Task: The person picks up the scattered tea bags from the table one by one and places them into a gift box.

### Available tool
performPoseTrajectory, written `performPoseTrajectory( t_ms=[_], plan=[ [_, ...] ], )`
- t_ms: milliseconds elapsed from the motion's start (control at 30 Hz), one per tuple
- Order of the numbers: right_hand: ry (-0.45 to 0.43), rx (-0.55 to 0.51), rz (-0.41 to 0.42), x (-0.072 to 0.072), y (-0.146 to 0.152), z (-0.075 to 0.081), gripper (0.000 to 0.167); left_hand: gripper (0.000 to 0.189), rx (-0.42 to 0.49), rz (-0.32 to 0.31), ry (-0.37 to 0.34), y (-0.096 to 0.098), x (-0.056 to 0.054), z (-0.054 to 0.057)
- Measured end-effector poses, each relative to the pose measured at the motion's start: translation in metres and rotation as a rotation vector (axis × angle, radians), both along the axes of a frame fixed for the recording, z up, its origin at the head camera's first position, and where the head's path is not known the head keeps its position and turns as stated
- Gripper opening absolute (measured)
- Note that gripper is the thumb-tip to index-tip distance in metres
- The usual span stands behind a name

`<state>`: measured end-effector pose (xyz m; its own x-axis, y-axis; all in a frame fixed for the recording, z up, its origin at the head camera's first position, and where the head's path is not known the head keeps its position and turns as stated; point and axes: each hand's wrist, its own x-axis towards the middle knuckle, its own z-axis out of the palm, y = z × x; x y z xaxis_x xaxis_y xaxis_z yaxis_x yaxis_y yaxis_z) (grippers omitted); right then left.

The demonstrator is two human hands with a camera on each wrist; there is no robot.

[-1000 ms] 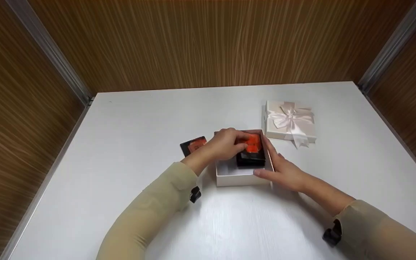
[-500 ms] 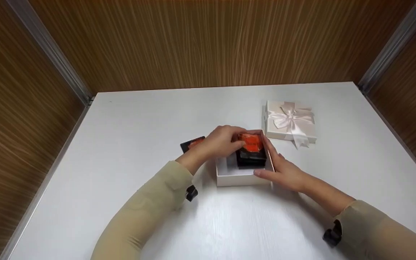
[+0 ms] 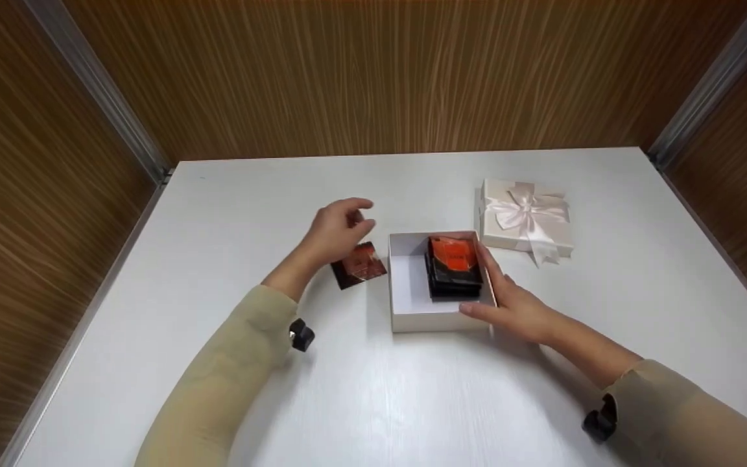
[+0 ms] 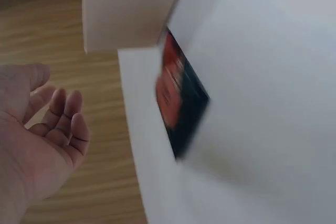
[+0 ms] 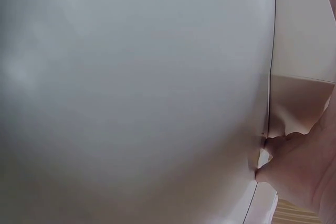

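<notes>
In the head view, a white open-topped gift box [image 3: 441, 322] stands on the table. A stack of black-and-orange sachets [image 3: 456, 267] lies inside, along its right wall. My right hand [image 3: 519, 312] holds the box at its right side, thumb over the front right corner and fingers along the outer wall. To the left of the box my left hand [image 3: 334, 235] hovers with loosely curled fingers and holds nothing. A single black-and-red sachet [image 3: 359, 267] lies flat just below it, beside the box. The left wrist view shows this sachet [image 4: 181, 98] apart from the hand.
A white gift-box lid [image 3: 497, 227] with a pale pink ribbon bow [image 3: 526, 209] rests behind and to the right of the box. White table surface [image 3: 250, 207] extends around them. Wood-grain panels [image 3: 373, 78] enclose the back and sides.
My left hand has let go of the sachet stack, left the box and moved left above the single sachet. My right hand stays at the box.
</notes>
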<state>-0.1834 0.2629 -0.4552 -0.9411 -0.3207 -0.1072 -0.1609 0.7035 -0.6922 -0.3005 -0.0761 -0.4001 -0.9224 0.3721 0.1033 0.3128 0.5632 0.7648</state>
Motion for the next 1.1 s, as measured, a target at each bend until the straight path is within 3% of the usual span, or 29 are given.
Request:
performPoseTrajectory(
  t_ms=[167, 267, 367, 700, 1100],
  plan=[
    [-0.002, 0.008, 0.001, 0.000, 0.001, 0.002, 0.110, 0.047, -0.021, 0.047, -0.122, -0.025, -0.005, -0.023],
    [-0.005, 0.012, 0.000, 0.001, 0.003, 0.003, 0.110, 0.054, -0.035, 0.037, -0.195, -0.035, -0.004, -0.036],
    [-0.008, 0.008, 0.000, 0.002, 0.005, 0.003, 0.110, 0.058, -0.058, 0.012, -0.220, -0.041, -0.003, -0.044],
    [-0.005, 0.005, -0.002, 0.001, 0.006, 0.002, 0.109, 0.067, -0.114, -0.039, -0.202, -0.040, -0.003, -0.052],
    [-0.012, -0.008, 0.004, 0.002, 0.007, 0.004, 0.109, 0.069, -0.154, -0.053, -0.116, -0.034, -0.003, -0.056]
  ],
)
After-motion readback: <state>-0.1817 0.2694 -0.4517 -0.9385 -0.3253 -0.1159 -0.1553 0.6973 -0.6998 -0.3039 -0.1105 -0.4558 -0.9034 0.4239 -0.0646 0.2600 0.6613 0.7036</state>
